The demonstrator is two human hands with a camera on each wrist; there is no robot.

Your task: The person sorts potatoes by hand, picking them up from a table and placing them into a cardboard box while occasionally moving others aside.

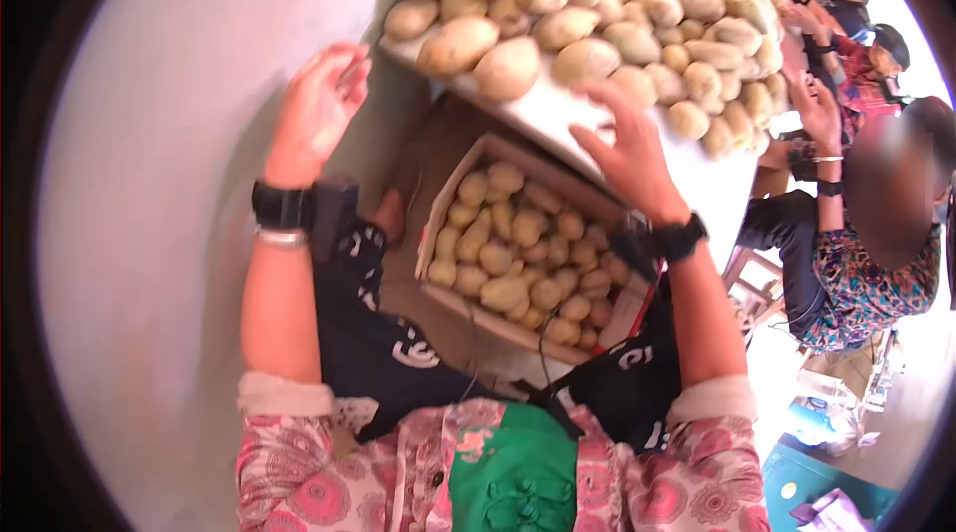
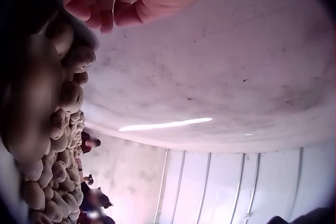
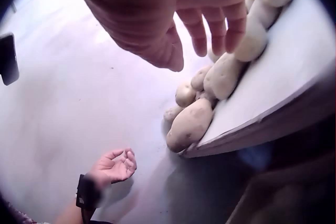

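Observation:
Potatoes (image 1: 568, 29) lie heaped on a white table (image 1: 558, 119). My right hand (image 1: 629, 148) is over the table's near edge, its fingers extended toward the closest potatoes and its palm bare. In the right wrist view its fingertips (image 3: 235, 43) overlap a potato (image 3: 224, 76). My left hand (image 1: 317, 109) is raised beside the wall, left of the table corner. Its fingers hang loosely bent and hold nothing, as the right wrist view shows. Below the table edge stands a cardboard box (image 1: 473, 155) holding many smaller potatoes (image 1: 528, 228).
A pale wall (image 1: 149, 233) rises close on my left. A person in a patterned top (image 1: 876, 283) sits to the right of the table, with more people (image 1: 856, 54) farther along that side. A green container (image 1: 832, 482) stands at the lower right.

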